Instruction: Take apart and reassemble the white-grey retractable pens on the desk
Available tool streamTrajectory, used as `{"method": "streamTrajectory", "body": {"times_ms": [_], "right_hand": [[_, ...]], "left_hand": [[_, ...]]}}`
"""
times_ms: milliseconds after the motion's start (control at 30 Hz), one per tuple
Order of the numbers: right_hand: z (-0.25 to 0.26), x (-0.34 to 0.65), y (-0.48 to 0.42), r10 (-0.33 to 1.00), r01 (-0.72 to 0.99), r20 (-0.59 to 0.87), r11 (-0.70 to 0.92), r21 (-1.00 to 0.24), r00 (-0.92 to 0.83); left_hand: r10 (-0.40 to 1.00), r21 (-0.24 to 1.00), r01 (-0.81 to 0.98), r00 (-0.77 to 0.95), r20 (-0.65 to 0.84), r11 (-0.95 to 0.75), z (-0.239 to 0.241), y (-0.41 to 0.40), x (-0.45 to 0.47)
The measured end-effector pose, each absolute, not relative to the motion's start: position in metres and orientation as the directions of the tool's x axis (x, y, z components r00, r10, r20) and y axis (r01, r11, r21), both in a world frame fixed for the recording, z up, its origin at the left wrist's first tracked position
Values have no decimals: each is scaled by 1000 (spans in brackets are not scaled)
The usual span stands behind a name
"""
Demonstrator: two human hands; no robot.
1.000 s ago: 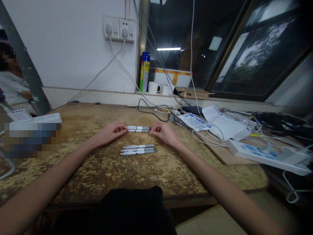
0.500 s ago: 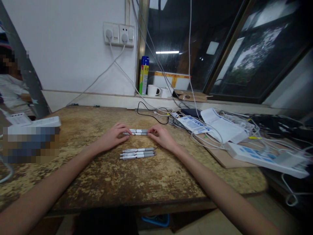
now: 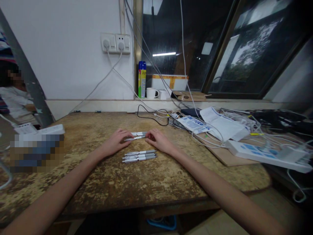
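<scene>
My left hand (image 3: 118, 141) is closed at the left end of a grey-and-white pen (image 3: 139, 138), its thumb and fingers around the tip end. My right hand (image 3: 158, 140) pinches the right end of the same pen. Just behind that one lie more pens (image 3: 139, 133), partly hidden by my fingers, so their number is unclear. Nearer to me, between my forearms, a second group of similar pens (image 3: 140, 156) lies side by side on the worn wooden table (image 3: 127, 182), pointing left to right.
A power strip (image 3: 266, 155), papers (image 3: 220, 125) and tangled cables crowd the right side. Another power strip (image 3: 52, 130) stands at the left edge. A spray can (image 3: 141, 79) and a white mug (image 3: 152, 93) are on the windowsill. A person (image 3: 17, 94) sits at far left.
The nearer pen of the far group has come slightly toward me, opening a gap from those behind it. My hands moved with it. The camera view has tilted a little.
</scene>
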State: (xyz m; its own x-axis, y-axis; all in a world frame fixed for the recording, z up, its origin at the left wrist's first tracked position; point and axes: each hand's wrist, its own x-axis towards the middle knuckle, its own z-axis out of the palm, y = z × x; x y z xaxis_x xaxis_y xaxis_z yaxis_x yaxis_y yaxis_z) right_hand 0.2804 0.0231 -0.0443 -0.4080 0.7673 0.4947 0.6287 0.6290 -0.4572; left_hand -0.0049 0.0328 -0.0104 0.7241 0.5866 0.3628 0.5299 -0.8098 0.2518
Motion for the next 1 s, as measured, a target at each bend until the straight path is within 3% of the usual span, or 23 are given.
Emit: {"method": "streamTrajectory", "body": {"times_ms": [467, 700, 900, 1000], "right_hand": [[-45, 276, 21, 715, 687, 527, 663, -298, -461], [-36, 271, 15, 670, 662, 579, 697, -275, -464], [-27, 271, 7, 706, 646, 558, 677, -352, -436], [-27, 274, 5, 674, 641, 569, 705, -304, -471]], "left_hand": [[667, 370, 559, 669, 327, -742, -15, 38, -6], [643, 281, 578, 686, 341, -766, -7, 26, 9], [624, 226, 586, 679, 387, -778, 0, 19, 24], [608, 195, 584, 692, 388, -788, 2, 17, 27]]}}
